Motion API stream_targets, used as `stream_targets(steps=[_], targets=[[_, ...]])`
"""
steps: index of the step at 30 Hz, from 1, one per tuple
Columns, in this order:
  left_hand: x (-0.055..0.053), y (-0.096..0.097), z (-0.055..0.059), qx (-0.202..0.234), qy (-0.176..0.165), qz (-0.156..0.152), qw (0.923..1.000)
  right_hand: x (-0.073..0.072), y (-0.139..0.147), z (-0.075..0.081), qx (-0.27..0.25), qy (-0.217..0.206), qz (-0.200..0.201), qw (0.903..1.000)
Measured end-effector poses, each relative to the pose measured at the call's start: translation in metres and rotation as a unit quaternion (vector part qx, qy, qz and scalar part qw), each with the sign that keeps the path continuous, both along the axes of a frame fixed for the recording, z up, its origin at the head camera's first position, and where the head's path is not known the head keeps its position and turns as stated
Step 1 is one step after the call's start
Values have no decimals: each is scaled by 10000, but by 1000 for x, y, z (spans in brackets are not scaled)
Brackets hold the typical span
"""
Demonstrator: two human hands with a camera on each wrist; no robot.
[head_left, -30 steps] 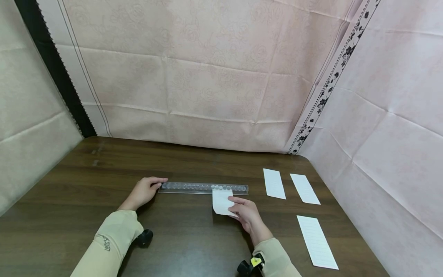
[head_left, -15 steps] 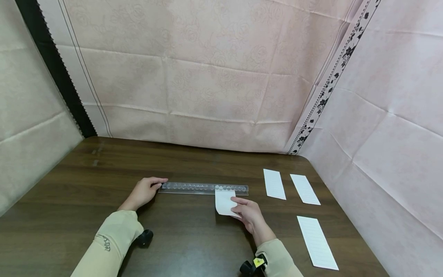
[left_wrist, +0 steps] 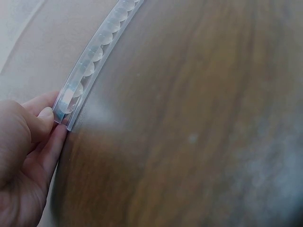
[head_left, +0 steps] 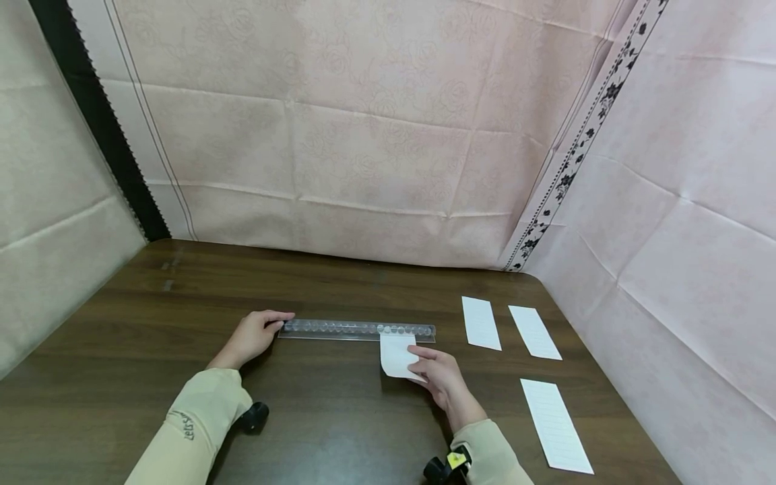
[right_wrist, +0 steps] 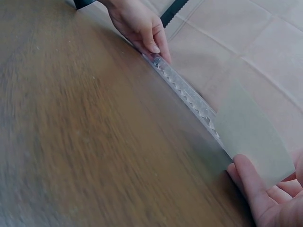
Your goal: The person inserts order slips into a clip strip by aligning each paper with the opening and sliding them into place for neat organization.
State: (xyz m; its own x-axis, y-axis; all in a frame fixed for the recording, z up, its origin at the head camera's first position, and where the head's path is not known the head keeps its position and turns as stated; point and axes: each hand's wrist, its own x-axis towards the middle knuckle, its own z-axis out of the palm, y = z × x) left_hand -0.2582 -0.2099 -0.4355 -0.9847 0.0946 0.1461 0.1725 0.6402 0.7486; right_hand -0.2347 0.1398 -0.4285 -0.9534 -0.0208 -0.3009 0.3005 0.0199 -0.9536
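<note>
In the head view, the left hand [head_left: 250,337] pinches one end of a clear strip [head_left: 339,329], which runs from these fingertips toward the other hand. The right hand [head_left: 445,380] pinches a white card [head_left: 397,353] by its side; the card's upper edge, just beyond the fingertips, meets the strip, and round shapes show over the white. I judge that this card is partly placed. To the right of these fingers, well apart, three slips lie on the table: two farther [head_left: 481,323] [head_left: 535,332] and one nearer [head_left: 556,426]. They seem not yet begun.

In the left wrist view, the thumb lies on the strip's end and other fingers are behind; no card shows near them.

In the right wrist view, the card stands tilted between the right fingers; whether its edge is fully inside, I cannot tell, so setting it seems unfinished.
</note>
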Motion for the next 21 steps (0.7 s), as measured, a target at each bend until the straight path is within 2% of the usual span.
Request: stream_targets(steps=[9,18,21], targets=[[0,0,0,49,-28,3,10000,0,3,1,41,-56,-13,10000],[-1,1,-1,31,-1,52,10000,1,10,2,36,134,38,9999],[0,0,-1,49,-42,32,10000,0,12,1,34,56,-17,10000]])
